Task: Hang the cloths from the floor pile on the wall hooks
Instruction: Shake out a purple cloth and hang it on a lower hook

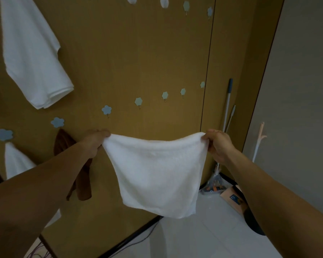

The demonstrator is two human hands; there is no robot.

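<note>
Close to the brown wall panel, the left hand and right hand each pinch an upper corner of a white cloth, which is stretched between them and hangs free. The left forearm half hides a brown cloth hanging just below a blue flower hook, and partly covers a pale cloth. A large white towel runs off the top edge.

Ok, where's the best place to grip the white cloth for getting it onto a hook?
Probably a top corner, from the room side. The white cloth hangs flat from its top edge, the left hand and right hand each pinching one corner. Pinching just under the left hand's corner leaves fabric free to loop over the bare flower hook just above it.
</note>
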